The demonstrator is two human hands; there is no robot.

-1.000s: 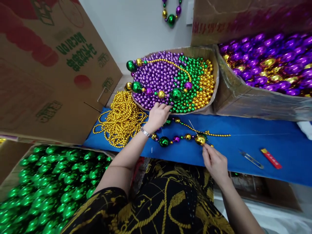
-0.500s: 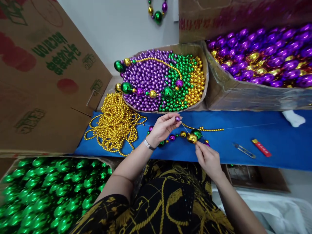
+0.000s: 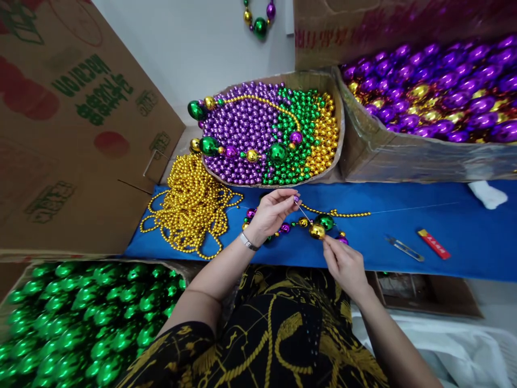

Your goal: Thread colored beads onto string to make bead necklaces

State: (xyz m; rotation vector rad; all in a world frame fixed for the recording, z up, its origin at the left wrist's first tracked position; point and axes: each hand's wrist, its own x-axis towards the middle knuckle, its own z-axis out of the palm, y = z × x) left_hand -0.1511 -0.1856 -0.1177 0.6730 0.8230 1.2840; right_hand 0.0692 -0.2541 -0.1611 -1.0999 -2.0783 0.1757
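Note:
Between thumb and fingers, my left hand [image 3: 275, 213] pinches a small purple bead [image 3: 296, 199] at the upper end of a thin, straight needle [image 3: 303, 210]. The needle runs down to a large gold bead [image 3: 316, 231]. My right hand [image 3: 345, 265] is closed at that bead's lower right side, apparently gripping the needle's other end, which the fingers hide. Behind the hands, a strand of green, purple and gold beads [image 3: 285, 228] lies on the blue cloth, partly covered by my left hand. A short string of small gold beads [image 3: 351, 215] trails right, ending in clear thread.
A box of small purple, green and gold beads [image 3: 242, 118] stands ahead, a partly strung necklace [image 3: 209, 146] across it. Around are heaped gold bead chains [image 3: 194, 210], large purple beads [image 3: 448, 81], large green beads [image 3: 81, 318], a cutter [image 3: 405, 249] and a red packet [image 3: 434, 244].
My left hand has shifted slightly, with the small purple bead a little nearer the gold one. My right hand holds almost the same place. The whole view has moved slightly.

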